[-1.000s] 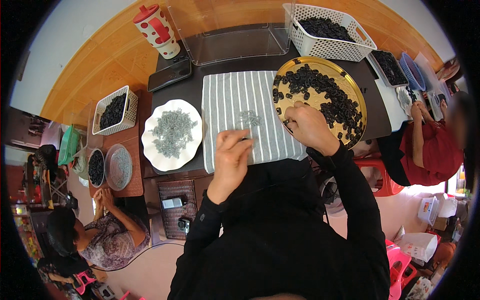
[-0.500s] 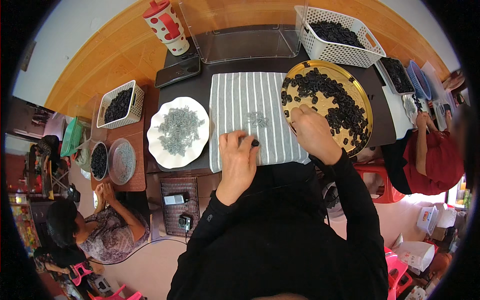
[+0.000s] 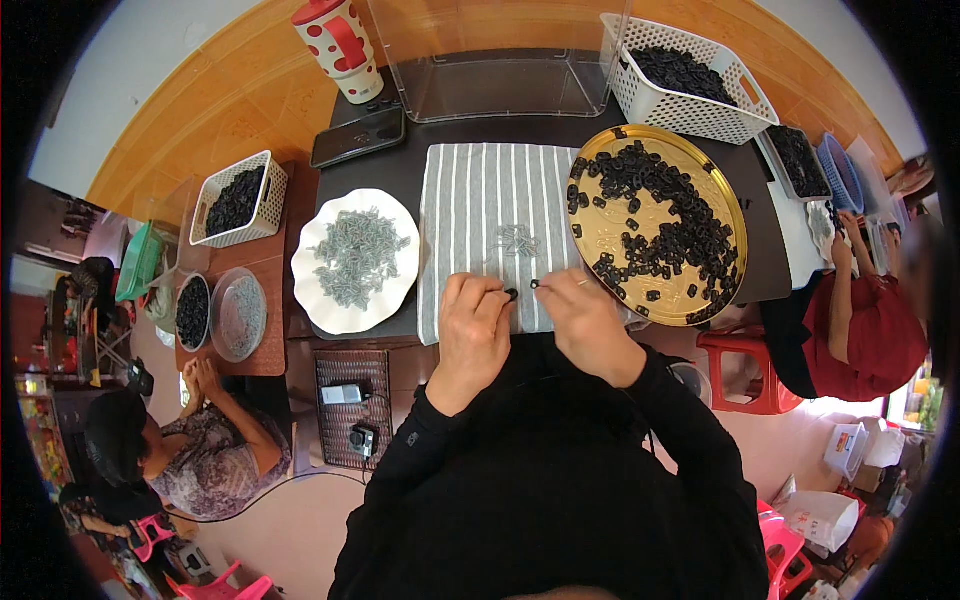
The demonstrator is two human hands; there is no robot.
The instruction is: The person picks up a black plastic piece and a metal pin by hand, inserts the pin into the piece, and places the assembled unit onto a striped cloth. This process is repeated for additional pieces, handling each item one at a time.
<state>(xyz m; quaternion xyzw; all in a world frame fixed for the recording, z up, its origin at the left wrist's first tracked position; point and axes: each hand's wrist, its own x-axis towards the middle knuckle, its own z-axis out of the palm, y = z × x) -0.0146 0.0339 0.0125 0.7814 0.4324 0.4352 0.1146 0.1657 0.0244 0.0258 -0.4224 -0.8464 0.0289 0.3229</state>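
Observation:
Over the near part of a grey-and-white striped cloth (image 3: 460,200), my two hands face each other, a small gap between their fingertips. My left hand (image 3: 474,325) pinches a small black plastic piece (image 3: 512,295). Another small black piece (image 3: 535,284) sits between the fingertips of my right hand (image 3: 588,325). Just beyond them lies a loose little pile of thin greyish pins (image 3: 517,240). To the right, a round gold tray (image 3: 615,250) holds many small black pieces (image 3: 690,215). A white scalloped plate (image 3: 312,290) at the left carries a heap of similar greyish pins (image 3: 360,255).
Behind the cloth stand a clear plastic box (image 3: 500,85), a dark phone (image 3: 358,138) and a spotted tumbler (image 3: 340,50). A white basket (image 3: 690,115) of black pieces is at the back right. People work at the left (image 3: 200,450) and right (image 3: 860,320).
My right hand has come from the gold tray back to the cloth, bringing a small black piece. My left hand stays nearly in place with its own piece.

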